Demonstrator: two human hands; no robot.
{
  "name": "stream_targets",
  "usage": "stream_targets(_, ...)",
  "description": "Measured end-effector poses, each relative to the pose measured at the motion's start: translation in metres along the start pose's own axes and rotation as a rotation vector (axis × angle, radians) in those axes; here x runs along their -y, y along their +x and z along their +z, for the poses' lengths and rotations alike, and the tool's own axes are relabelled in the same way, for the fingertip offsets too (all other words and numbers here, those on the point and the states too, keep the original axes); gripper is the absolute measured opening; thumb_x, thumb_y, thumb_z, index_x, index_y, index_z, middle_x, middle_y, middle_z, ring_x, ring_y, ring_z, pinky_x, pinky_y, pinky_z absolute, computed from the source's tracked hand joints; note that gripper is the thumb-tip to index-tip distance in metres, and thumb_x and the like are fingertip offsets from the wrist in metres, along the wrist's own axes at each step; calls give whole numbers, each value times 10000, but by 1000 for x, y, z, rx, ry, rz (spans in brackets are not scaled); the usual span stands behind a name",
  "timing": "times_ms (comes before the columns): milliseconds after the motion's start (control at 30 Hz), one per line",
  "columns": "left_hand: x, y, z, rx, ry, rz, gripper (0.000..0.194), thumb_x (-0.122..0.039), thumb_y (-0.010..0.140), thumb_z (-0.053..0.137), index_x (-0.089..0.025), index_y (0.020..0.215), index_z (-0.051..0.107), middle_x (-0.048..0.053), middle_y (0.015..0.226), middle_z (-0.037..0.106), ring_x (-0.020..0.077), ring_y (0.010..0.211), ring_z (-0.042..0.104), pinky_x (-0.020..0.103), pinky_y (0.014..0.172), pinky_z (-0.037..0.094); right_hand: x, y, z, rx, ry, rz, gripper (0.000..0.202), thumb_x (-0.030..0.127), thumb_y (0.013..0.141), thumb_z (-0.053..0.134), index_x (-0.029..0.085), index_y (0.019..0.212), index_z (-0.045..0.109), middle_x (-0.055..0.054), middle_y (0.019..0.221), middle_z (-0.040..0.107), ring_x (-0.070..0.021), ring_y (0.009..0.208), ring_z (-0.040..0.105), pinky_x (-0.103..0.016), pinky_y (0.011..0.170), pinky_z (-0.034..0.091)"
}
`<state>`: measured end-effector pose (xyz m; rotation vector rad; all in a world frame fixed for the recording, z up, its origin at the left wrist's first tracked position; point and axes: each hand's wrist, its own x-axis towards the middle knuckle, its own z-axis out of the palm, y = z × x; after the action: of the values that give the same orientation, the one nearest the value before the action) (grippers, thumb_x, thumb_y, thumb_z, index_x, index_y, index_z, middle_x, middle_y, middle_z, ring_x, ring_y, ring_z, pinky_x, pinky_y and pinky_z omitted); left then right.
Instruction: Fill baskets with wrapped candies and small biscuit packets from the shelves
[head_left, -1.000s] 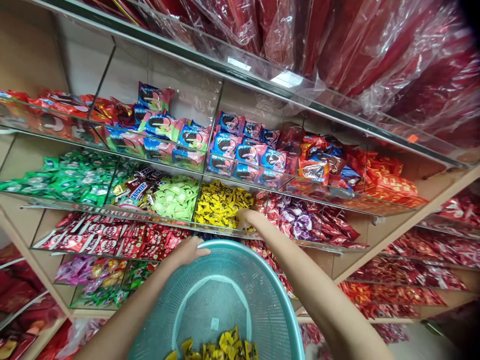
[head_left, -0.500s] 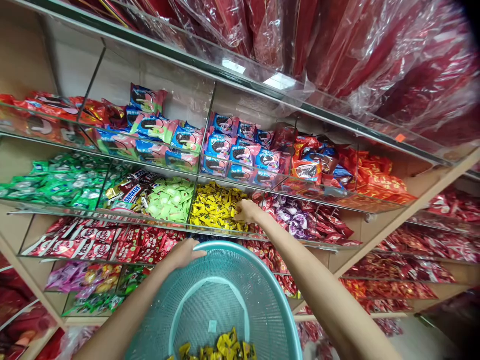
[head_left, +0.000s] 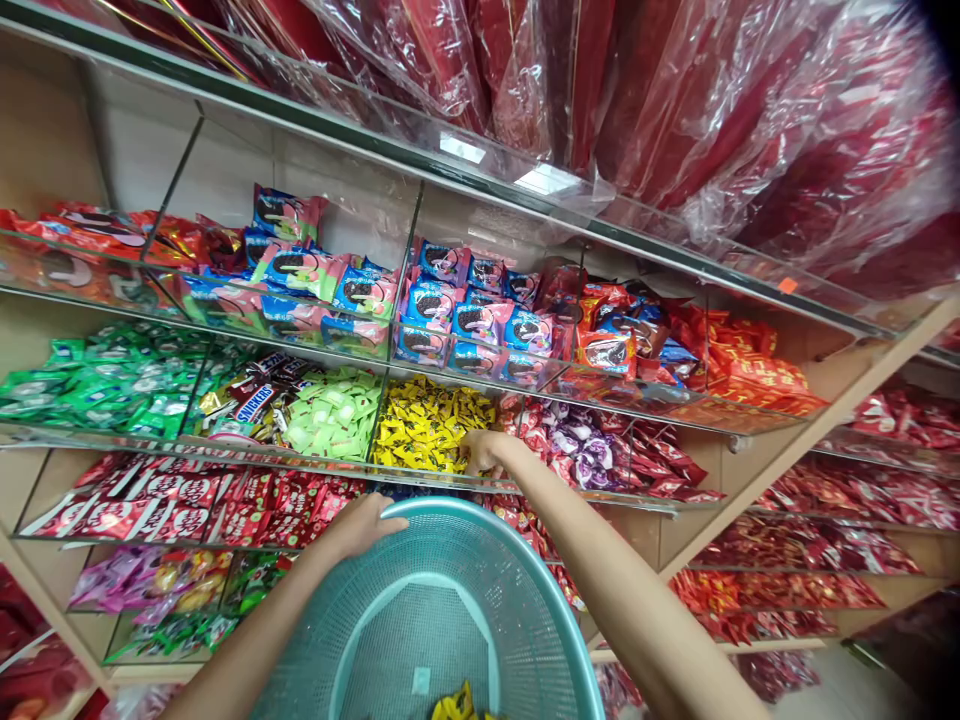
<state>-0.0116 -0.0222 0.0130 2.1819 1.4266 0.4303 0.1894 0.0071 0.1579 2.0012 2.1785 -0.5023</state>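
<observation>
My left hand (head_left: 366,523) grips the far left rim of a teal plastic mesh basket (head_left: 536,590), thumb over the edge. A few yellow-wrapped candies lie in the basket's near end, cut off by the frame's bottom. My right hand (head_left: 486,452) reaches over the basket into a shelf compartment heaped with yellow-wrapped candies (head_left: 420,420). Its fingers curl down into the right front of that heap, their tips partly hidden among the wrappers. Left of the heap are pale green packets (head_left: 334,412); to the right are purple and white wrapped candies (head_left: 585,445).
Clear dividers and front lips (head_left: 315,462) edge the shelves. Blue and pink cookie packs (head_left: 480,318) fill the shelf above, beneath plastic-wrapped red goods (head_left: 600,90). Snickers bars (head_left: 255,402) and green-wrapped sweets (head_left: 112,385) lie left. Red packets (head_left: 157,500) are below.
My right hand has shifted slightly down toward the compartment's front, its fingers curled more into the yellow candies. The view has tilted up a little, so fewer candies show in the basket.
</observation>
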Motion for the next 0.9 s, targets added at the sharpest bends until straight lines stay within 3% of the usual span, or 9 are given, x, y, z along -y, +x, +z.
stream_targets(167,2,0,0,21,-35,3,409,-580,740,446,-192,653,540,-2,644,584,171,643,550,209,508,273,-4,1,2,46,3,2,409,43,569,673,121,968,638,-127,987,656,-222,634,656,-253,477,504)
stream_targets(467,-1,0,-1,24,-28,-1,409,-573,740,447,-185,674,556,4,664,591,174,659,555,207,512,278,-15,-7,-14,-105,119,-51,450,225,562,773,113,967,613,-135,1022,601,-155,596,639,-189,454,454)
stream_targets(633,-3,-1,-2,21,-37,-11,419,-588,727,460,-188,681,575,11,679,614,180,663,563,212,522,295,-21,-11,-21,-191,147,-122,404,324,585,762,127,907,619,-59,864,622,-130,616,617,-187,529,457)
stream_targets(900,-2,1,-2,43,-57,-11,480,-647,697,454,-186,682,584,-7,640,597,174,641,556,213,507,308,-24,-17,-10,-281,258,-154,358,298,657,715,98,935,612,-43,769,617,-121,570,610,-182,518,448)
